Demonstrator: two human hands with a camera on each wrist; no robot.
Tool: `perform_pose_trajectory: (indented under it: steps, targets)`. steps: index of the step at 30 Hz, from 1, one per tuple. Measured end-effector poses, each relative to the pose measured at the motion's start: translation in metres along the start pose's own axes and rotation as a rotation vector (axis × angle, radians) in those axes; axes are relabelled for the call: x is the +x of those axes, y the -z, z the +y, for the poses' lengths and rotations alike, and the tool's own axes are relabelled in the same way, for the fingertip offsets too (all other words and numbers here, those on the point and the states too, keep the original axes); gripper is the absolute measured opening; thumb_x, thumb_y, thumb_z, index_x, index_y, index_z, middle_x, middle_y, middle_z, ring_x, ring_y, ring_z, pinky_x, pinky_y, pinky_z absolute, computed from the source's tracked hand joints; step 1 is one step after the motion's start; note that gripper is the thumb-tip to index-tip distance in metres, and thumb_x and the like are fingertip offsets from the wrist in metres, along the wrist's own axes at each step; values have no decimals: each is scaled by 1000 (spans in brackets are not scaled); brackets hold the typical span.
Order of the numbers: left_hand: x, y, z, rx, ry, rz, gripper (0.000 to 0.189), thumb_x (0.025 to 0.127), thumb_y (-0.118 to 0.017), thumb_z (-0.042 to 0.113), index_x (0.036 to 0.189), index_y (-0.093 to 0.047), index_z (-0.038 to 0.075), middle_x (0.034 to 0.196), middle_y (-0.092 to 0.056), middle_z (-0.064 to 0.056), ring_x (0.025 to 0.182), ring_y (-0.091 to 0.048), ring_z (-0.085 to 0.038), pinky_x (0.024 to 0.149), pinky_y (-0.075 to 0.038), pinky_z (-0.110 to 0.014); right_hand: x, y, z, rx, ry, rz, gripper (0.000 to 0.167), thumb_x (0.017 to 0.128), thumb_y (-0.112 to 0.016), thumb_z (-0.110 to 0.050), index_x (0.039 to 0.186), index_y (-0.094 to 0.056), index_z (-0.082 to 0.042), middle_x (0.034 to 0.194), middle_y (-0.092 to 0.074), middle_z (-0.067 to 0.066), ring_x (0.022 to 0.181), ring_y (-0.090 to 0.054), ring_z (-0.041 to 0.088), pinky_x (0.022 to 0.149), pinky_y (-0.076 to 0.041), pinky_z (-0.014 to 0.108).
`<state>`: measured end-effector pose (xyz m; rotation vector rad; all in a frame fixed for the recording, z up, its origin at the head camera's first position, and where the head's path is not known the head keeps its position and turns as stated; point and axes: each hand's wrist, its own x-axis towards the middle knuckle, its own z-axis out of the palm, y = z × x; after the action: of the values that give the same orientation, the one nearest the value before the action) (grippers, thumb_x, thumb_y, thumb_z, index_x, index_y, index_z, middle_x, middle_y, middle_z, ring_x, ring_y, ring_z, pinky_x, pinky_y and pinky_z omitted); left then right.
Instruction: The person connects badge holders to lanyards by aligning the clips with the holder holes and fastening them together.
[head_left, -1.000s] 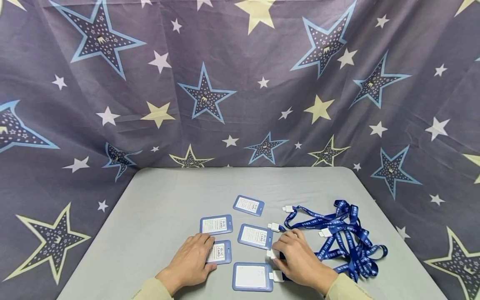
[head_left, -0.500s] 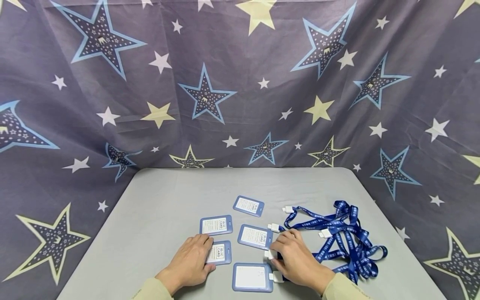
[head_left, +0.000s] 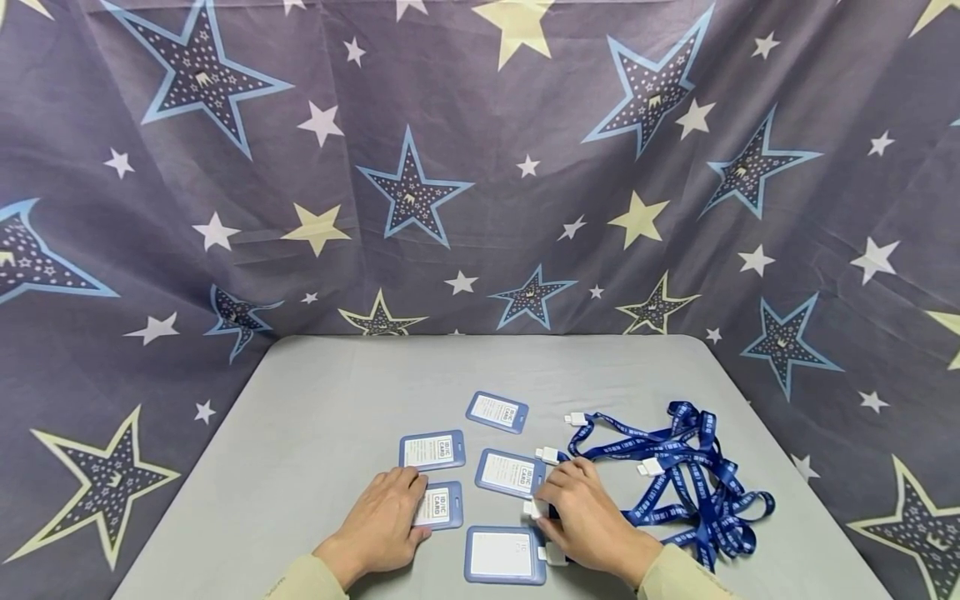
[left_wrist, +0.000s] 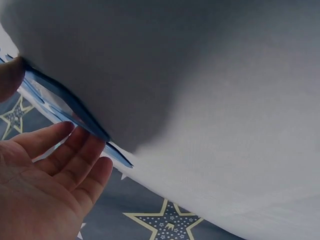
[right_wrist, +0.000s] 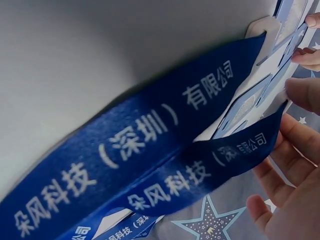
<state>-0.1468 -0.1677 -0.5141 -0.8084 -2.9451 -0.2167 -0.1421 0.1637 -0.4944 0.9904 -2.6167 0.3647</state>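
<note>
My left hand grips the left side of a blue-framed ID card holder, which lies on the grey table. In the left wrist view the thumb is at one corner of this holder and the fingertips at another. My right hand pinches the white plastic clip of a blue lanyard between thumb and fingers. That lanyard's printed strap trails from the fingers in the right wrist view. Just in front of this hand, another card holder has a white lanyard clip at its slot end.
Three more card holders lie beyond the hands: one at the back, one at left, one in the middle. Several blue lanyards are tangled at right, their white clips pointing left. Star-patterned cloth hangs behind the table.
My right hand has shifted slightly left with the white clip, toward the held card holder. The left hand has stayed practically still.
</note>
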Motion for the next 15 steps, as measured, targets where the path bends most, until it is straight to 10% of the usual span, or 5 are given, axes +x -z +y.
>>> perform_pose_trajectory:
  steps: [15]
  targets:
    - [1,-1,2,28,-12,0,65,85,-78,40,129,-62,-4,119,-58,-11,110,-53,-26,103,-46,-48,6,0,-5,-11,-23,-45,15,84,-83,-28,93,-75,-19,96,-69,-6,100,-59,16,105,-40,51]
